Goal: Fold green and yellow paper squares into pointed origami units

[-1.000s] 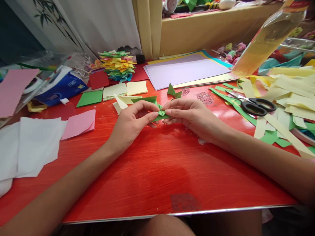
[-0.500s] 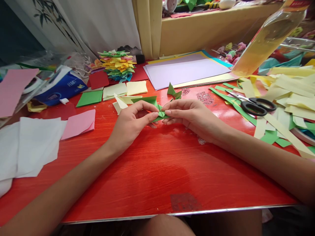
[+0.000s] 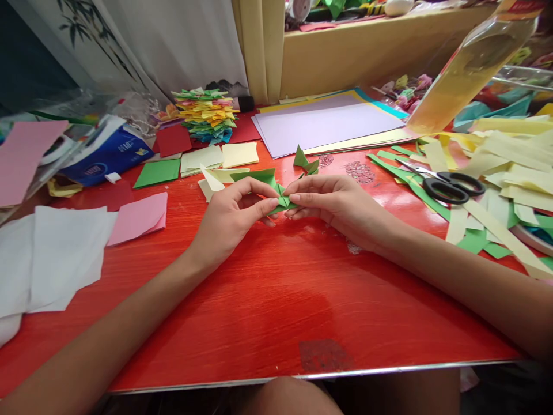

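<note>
A small piece of folded green paper [image 3: 283, 201] with crease lines is held between both hands, a little above the red table [image 3: 276, 300]. My left hand [image 3: 237, 216] pinches its left side between thumb and fingers. On its right side, my right hand [image 3: 332, 202] pinches it the same way; the fingertips cover both ends. Just behind the hands lie a green folded sheet [image 3: 261, 176], a cream folded paper [image 3: 211, 181] and another green folded piece [image 3: 306, 162] standing up in points.
Black-handled scissors [image 3: 451, 187] lie among paper strips [image 3: 518, 167] at right, near a leaning bottle [image 3: 470, 69]. Lilac sheets [image 3: 328, 124] lie at the back beside a stack of folded papers [image 3: 207, 118]. Pink squares [image 3: 140, 218] and white tissues [image 3: 69, 253] are at left.
</note>
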Available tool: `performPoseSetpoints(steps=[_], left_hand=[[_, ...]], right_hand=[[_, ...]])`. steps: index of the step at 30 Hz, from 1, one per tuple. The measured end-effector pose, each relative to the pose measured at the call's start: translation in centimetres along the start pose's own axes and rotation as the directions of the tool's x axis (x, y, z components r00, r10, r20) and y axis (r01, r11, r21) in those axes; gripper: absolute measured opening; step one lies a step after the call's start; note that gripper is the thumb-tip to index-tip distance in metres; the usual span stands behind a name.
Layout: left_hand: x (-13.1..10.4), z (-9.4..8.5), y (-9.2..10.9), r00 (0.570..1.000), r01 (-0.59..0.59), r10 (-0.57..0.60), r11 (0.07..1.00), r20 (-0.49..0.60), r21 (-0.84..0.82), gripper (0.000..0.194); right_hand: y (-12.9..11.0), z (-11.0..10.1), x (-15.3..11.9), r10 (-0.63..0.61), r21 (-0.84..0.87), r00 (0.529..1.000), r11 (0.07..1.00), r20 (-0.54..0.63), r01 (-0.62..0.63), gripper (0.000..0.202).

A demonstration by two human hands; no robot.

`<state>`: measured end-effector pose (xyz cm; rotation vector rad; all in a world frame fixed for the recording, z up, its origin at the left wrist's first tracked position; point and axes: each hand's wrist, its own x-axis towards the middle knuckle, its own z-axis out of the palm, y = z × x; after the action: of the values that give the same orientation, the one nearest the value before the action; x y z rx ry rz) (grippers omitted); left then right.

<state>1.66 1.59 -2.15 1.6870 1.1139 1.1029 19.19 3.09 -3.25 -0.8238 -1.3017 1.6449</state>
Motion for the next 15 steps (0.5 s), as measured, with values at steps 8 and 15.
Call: performPoseSetpoints(steps=[8,15], left_hand=[[0.04,-0.02,0.05,1.0,0.003,-0.003,1.0,0.002,-0.005,0.007],[0.0,-0.03,0.08,1.0,0.008,-0.008,1.0,0.015,-0.008,0.008]], right_hand=[[0.0,0.13,0.03,0.01,-0.003,1.0,1.0,-0.014,-0.01,0.006],[0.06,-0.01,-0.01,0.0,-0.009,1.0,1.0,-0.011,0.0,0.006]])
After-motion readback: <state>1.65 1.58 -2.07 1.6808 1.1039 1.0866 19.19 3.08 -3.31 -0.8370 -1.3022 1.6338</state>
